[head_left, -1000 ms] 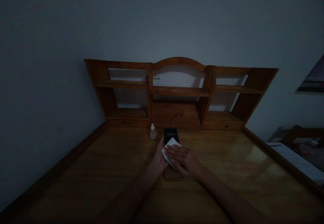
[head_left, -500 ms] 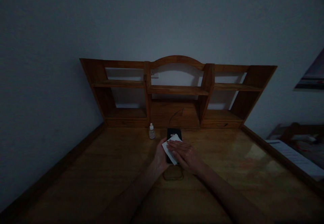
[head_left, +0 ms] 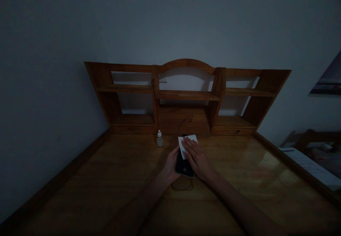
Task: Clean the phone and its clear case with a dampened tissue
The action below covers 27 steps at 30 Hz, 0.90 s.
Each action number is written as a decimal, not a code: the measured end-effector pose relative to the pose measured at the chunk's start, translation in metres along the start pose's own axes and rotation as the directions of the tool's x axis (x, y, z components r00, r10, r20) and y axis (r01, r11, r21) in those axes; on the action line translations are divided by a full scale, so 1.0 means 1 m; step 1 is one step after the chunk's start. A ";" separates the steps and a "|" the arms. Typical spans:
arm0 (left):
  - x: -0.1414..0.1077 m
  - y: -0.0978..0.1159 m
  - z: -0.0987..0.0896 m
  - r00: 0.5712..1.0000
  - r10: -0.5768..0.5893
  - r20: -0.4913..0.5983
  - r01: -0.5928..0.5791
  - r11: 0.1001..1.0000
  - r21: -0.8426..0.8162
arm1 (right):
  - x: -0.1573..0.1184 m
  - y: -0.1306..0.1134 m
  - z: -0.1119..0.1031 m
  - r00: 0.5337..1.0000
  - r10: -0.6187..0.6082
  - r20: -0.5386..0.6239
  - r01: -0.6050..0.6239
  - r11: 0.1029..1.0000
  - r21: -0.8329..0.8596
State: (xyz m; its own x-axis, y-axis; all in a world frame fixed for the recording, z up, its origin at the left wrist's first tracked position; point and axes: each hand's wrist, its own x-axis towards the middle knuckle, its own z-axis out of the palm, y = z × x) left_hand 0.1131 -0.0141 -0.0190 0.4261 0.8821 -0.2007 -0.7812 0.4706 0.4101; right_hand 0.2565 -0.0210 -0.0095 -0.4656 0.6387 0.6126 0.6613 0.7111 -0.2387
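A black phone [head_left: 183,167] is held by my left hand [head_left: 169,165], which grips it along its left edge. A white cloth or tissue [head_left: 182,147] lies over the upper part of the phone's screen. My right hand [head_left: 197,157] presses that white piece against the screen with its fingers, and hides part of both. Beneath the phone's lower end, a clear-looking phone case [head_left: 182,188] lies on the wooden desk, partly covered. A small bottle with a white cap [head_left: 160,139] stands upright to the left of the phone's top.
A wooden shelf unit [head_left: 186,94] stands along the back of the desk [head_left: 106,179], against the wall. Raised wooden edges run along the desk's left and right sides. Beyond the right edge lies a white board or box [head_left: 309,165].
My right hand and the white piece have moved up and slightly right over the phone. The phone has tilted, and its lower screen now shows.
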 end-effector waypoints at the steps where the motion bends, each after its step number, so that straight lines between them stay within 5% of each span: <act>1: 0.000 -0.001 0.001 1.000 -0.018 0.017 0.018 1.000 -0.006 | 0.000 0.000 0.000 1.000 0.019 -0.008 -0.019 1.000 -0.008; 7: 0.001 -0.004 0.001 0.996 -0.056 0.075 0.059 0.998 -0.028 | 0.001 0.003 0.001 0.997 0.074 -0.030 -0.074 0.997 -0.030; 27: 0.000 0.009 -0.001 0.984 0.091 -0.151 -0.101 0.993 -0.058 | -0.003 -0.006 -0.001 0.986 -0.063 0.154 0.050 0.995 0.087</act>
State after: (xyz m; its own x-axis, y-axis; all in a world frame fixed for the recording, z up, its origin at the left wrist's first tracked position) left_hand 0.1051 -0.0098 -0.0163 0.2797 0.9139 -0.2944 -0.8452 0.3798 0.3760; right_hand 0.2539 -0.0276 -0.0092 -0.5913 0.6300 0.5034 0.5837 0.7651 -0.2719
